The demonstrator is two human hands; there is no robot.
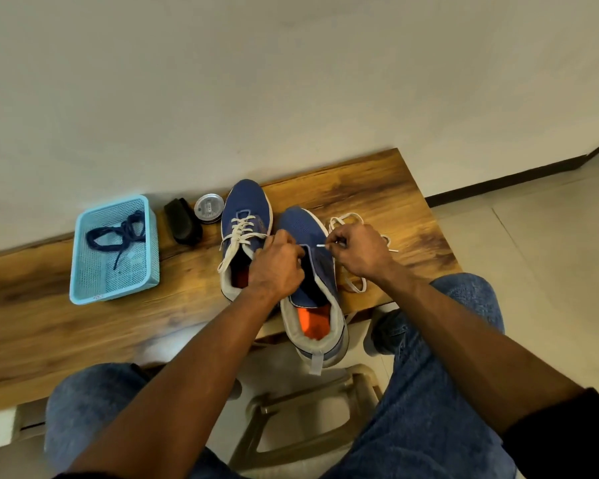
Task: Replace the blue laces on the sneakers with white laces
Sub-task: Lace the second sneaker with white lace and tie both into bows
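Note:
Two blue sneakers stand on the wooden table (377, 188). The left sneaker (244, 205) carries a white lace (237, 236) through its eyelets. The right sneaker (312, 271) has no lace across its tongue, and its heel overhangs the table's near edge. My left hand (279, 266) grips the left side of that sneaker's throat. My right hand (357, 252) pinches a second white lace (351, 285) near its tip, which points at the sneaker's upper eyelets. The rest of this lace lies looped on the table behind and beside my right hand.
A light blue mesh basket (80, 288) at the left holds a dark blue lace (116, 233). A black brush (182, 221) and a round tin (208, 208) lie between basket and sneakers. A plastic stool (305, 420) stands between my knees. A wall rises behind the table.

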